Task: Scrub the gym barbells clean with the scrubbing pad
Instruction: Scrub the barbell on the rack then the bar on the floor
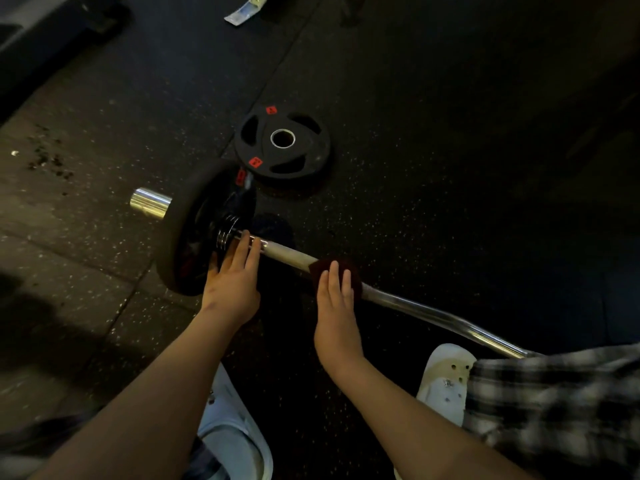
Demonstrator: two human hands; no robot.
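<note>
A chrome curl barbell [287,253] lies across the dark rubber floor, with a black weight plate [194,223] on its left end and a shiny sleeve [150,202] sticking out beyond it. My left hand [232,275] rests on the bar beside the plate, fingers straight. My right hand [335,306] presses a dark maroon scrubbing pad [320,266] flat onto the bar with straight fingers. The bar's right end runs under my checked clothing.
A loose black plate [282,142] with red labels lies flat on the floor behind the bar. My white shoes [446,379] stand near the bar. A white and blue object [244,10] lies at the top. Dark debris [48,157] speckles the floor at left.
</note>
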